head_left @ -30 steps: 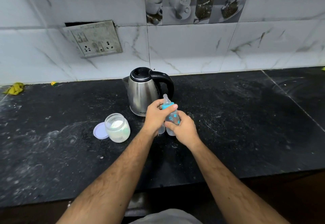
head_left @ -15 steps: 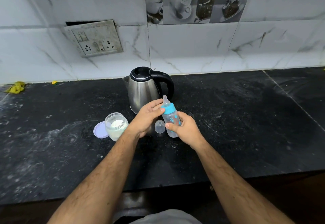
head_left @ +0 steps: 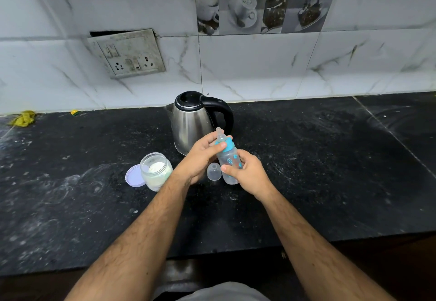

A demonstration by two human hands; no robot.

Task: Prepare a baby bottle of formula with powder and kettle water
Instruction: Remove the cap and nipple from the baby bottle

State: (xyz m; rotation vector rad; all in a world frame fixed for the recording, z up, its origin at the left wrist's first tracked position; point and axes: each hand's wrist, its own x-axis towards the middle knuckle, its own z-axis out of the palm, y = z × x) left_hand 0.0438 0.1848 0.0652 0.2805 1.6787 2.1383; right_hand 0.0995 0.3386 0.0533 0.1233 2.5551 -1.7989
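Observation:
A clear baby bottle (head_left: 230, 161) with blue leaf prints stands slightly tilted on the black counter (head_left: 318, 170). My right hand (head_left: 245, 173) grips its body. My left hand (head_left: 200, 156) pinches the blue collar ring (head_left: 228, 146) under the clear teat. The bottle's clear dome cap (head_left: 214, 171) lies on the counter between my hands. An open glass jar (head_left: 156, 170) holding white powder stands to the left, with its lilac lid (head_left: 135, 175) leaning beside it. A steel kettle (head_left: 192, 122) with a black handle and a closed lid stands just behind my hands.
A loose switch-and-socket plate (head_left: 127, 52) hangs on the tiled wall above the kettle. A yellow scrap (head_left: 23, 118) lies at the counter's far left by the wall. The counter's front edge (head_left: 236, 251) runs below my forearms.
My left hand has slid off the top of the bottle to its left side, uncovering the dome cap on the counter. The bottle has tilted a little to the left.

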